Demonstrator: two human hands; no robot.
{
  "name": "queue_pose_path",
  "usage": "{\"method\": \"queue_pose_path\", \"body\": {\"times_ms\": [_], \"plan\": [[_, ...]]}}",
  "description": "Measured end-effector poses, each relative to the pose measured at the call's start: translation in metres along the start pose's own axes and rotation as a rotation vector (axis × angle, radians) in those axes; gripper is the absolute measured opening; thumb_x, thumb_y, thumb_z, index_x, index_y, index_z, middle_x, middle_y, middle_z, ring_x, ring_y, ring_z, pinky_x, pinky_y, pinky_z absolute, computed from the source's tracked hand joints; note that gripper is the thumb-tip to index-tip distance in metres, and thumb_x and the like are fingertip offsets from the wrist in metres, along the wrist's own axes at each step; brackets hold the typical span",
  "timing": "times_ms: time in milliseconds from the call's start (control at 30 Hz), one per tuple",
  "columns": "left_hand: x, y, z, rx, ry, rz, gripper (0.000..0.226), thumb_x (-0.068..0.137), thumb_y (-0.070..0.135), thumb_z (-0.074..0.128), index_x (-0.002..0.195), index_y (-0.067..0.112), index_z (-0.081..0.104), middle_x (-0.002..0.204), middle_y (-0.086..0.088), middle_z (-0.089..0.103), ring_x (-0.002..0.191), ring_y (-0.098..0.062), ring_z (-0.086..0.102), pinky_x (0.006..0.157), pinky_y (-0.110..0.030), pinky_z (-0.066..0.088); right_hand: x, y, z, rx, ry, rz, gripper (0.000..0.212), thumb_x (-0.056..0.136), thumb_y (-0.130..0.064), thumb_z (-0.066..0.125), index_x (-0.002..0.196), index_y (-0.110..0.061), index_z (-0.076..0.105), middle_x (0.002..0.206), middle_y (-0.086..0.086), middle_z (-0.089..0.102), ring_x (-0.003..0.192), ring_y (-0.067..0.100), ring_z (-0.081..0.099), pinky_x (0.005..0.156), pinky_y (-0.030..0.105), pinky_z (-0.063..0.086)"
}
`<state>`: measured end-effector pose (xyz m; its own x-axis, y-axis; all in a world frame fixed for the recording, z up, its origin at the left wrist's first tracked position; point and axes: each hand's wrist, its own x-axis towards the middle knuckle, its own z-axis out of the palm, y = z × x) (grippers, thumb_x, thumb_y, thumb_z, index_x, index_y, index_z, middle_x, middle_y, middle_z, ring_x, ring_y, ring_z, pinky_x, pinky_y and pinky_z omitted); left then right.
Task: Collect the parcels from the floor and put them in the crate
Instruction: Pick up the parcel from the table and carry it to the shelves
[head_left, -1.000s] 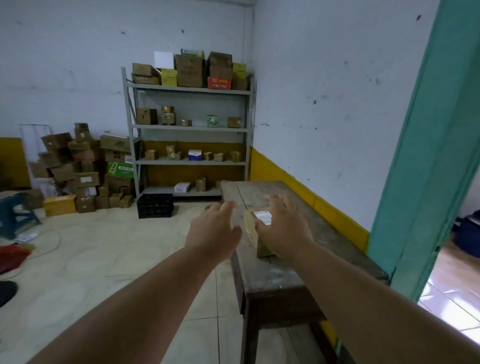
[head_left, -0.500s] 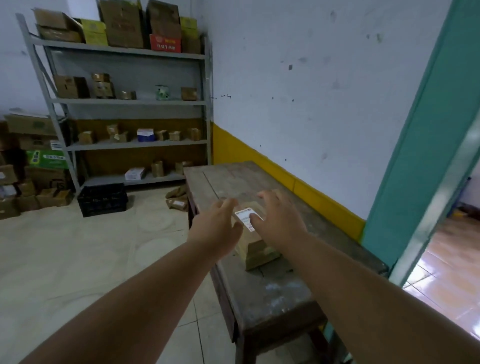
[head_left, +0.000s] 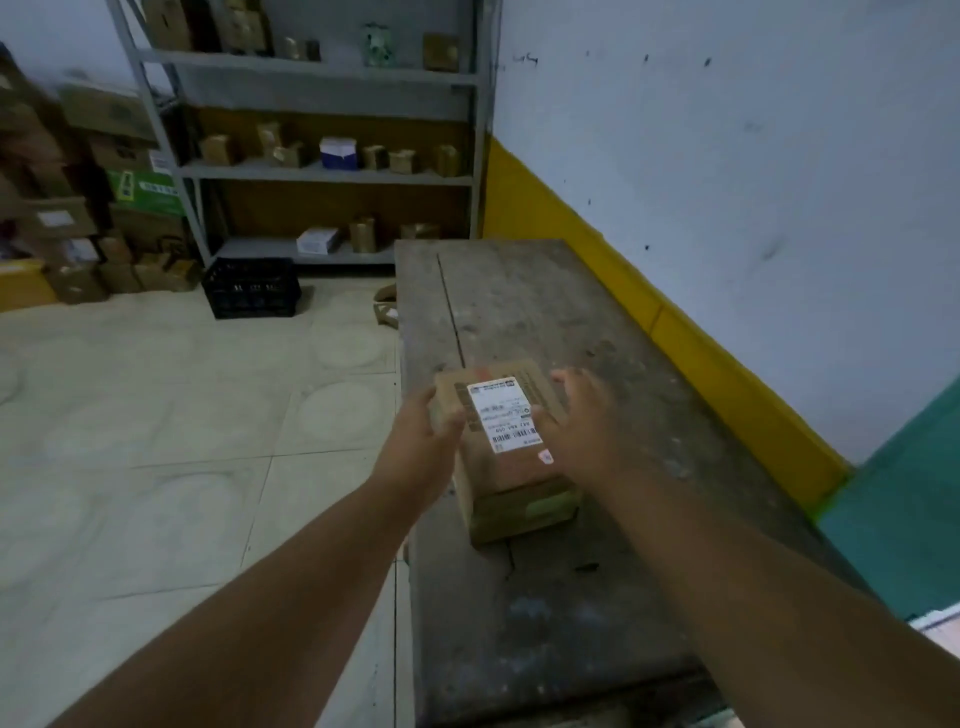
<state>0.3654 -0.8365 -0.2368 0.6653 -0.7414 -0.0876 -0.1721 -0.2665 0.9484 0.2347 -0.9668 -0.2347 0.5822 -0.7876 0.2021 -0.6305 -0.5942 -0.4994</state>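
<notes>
A brown cardboard parcel with a white shipping label sits on the worn wooden table. My left hand lies against its left side with the fingers fairly straight. My right hand rests on its right top edge, fingers spread and thumb on the top face. The black plastic crate stands on the floor in front of the shelf. Two small parcels lie on the floor at the table's far left corner, partly hidden by it.
A grey metal shelf unit with small boxes stands against the back wall. Stacked cartons fill the left corner. The table runs along the white and yellow wall. Tiled floor stretches to my left.
The view has tilted down and drawn closer to the table. My right hand has slid off the label toward the parcel's right side; my left hand stays at its left side.
</notes>
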Motion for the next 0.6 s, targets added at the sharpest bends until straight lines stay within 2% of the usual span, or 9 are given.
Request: {"method": "queue_pose_path", "body": {"times_ms": [67, 100, 133, 200, 267, 333, 433, 500, 600], "plan": [[0.021, -0.016, 0.016, -0.105, 0.022, -0.093, 0.043, 0.103, 0.03, 0.046, 0.145, 0.023, 0.038, 0.113, 0.012, 0.052, 0.092, 0.0, 0.048, 0.066, -0.01, 0.039, 0.014, 0.025, 0.012, 0.072, -0.035, 0.05, 0.056, 0.095, -0.036, 0.06, 0.145, -0.024, 0.038, 0.142, 0.001, 0.046, 0.113, 0.011, 0.05, 0.086, 0.029, 0.045], [0.031, -0.025, 0.024, -0.129, 0.045, -0.125, 0.045, 0.102, 0.034, 0.047, 0.145, 0.024, 0.036, 0.12, 0.011, 0.052, 0.095, -0.001, 0.052, 0.065, -0.011, 0.046, 0.02, 0.035, 0.017, 0.135, -0.055, 0.079, 0.061, 0.095, -0.035, 0.061, 0.148, -0.024, 0.034, 0.146, 0.002, 0.044, 0.117, 0.012, 0.051, 0.085, 0.028, 0.047], [0.041, -0.036, 0.031, -0.161, 0.069, -0.164, 0.052, 0.099, 0.041, 0.05, 0.146, 0.025, 0.035, 0.129, 0.009, 0.054, 0.1, -0.005, 0.058, 0.067, -0.016, 0.052, 0.027, 0.044, 0.023, 0.197, -0.093, 0.123, 0.066, 0.095, -0.034, 0.062, 0.152, -0.025, 0.029, 0.15, 0.003, 0.041, 0.122, 0.015, 0.053, 0.084, 0.028, 0.049], [0.056, -0.058, 0.046, -0.231, 0.067, -0.259, 0.067, 0.089, 0.055, 0.054, 0.148, 0.03, 0.032, 0.141, 0.002, 0.054, 0.115, -0.018, 0.06, 0.085, -0.036, 0.058, 0.038, 0.058, 0.032, 0.316, -0.183, 0.23, 0.075, 0.096, -0.033, 0.062, 0.157, -0.028, 0.018, 0.156, 0.004, 0.036, 0.116, 0.015, 0.059, 0.071, 0.018, 0.051], [0.062, -0.069, 0.056, -0.334, 0.056, -0.328, 0.059, 0.093, 0.05, 0.054, 0.146, 0.029, 0.037, 0.136, -0.002, 0.059, 0.112, -0.022, 0.064, 0.087, -0.041, 0.058, 0.048, 0.069, 0.04, 0.411, -0.247, 0.32, 0.077, 0.096, -0.036, 0.062, 0.157, -0.029, 0.016, 0.155, 0.007, 0.039, 0.103, 0.012, 0.066, 0.068, 0.022, 0.056], [0.065, -0.071, 0.064, -0.444, 0.042, -0.376, 0.042, 0.098, 0.037, 0.053, 0.138, 0.027, 0.045, 0.12, -0.003, 0.068, 0.099, -0.023, 0.071, 0.074, -0.036, 0.061, 0.055, 0.079, 0.05, 0.555, -0.333, 0.415, 0.074, 0.094, -0.04, 0.062, 0.155, -0.025, 0.024, 0.143, 0.008, 0.054, 0.097, 0.018, 0.072, 0.079, 0.037, 0.061], [0.06, -0.065, 0.067, -0.618, 0.004, -0.446, 0.032, 0.1, 0.034, 0.049, 0.13, 0.022, 0.053, 0.107, -0.007, 0.074, 0.089, -0.027, 0.074, 0.064, -0.036, 0.06, 0.058, 0.08, 0.051, 0.878, -0.513, 0.53, 0.044, 0.096, -0.032, 0.061, 0.137, -0.017, 0.051, 0.105, 0.007, 0.076, 0.087, 0.02, 0.076, 0.077, 0.038, 0.061], [0.058, -0.057, 0.06, -0.683, -0.03, -0.443, 0.034, 0.102, 0.039, 0.044, 0.128, 0.021, 0.056, 0.105, -0.008, 0.075, 0.089, -0.028, 0.074, 0.062, -0.035, 0.06, 0.059, 0.073, 0.046, 0.975, -0.565, 0.52, 0.035, 0.097, -0.028, 0.061, 0.13, -0.018, 0.054, 0.101, 0.006, 0.077, 0.091, 0.022, 0.075, 0.081, 0.04, 0.06], [0.053, -0.038, 0.035, -0.693, -0.041, -0.374, 0.038, 0.103, 0.041, 0.041, 0.131, 0.021, 0.056, 0.107, -0.008, 0.075, 0.092, -0.029, 0.073, 0.061, -0.034, 0.06, 0.065, 0.049, 0.035, 1.009, -0.554, 0.428, 0.034, 0.098, -0.027, 0.059, 0.131, -0.02, 0.053, 0.104, 0.005, 0.076, 0.092, 0.022, 0.075, 0.085, 0.042, 0.059]]}}
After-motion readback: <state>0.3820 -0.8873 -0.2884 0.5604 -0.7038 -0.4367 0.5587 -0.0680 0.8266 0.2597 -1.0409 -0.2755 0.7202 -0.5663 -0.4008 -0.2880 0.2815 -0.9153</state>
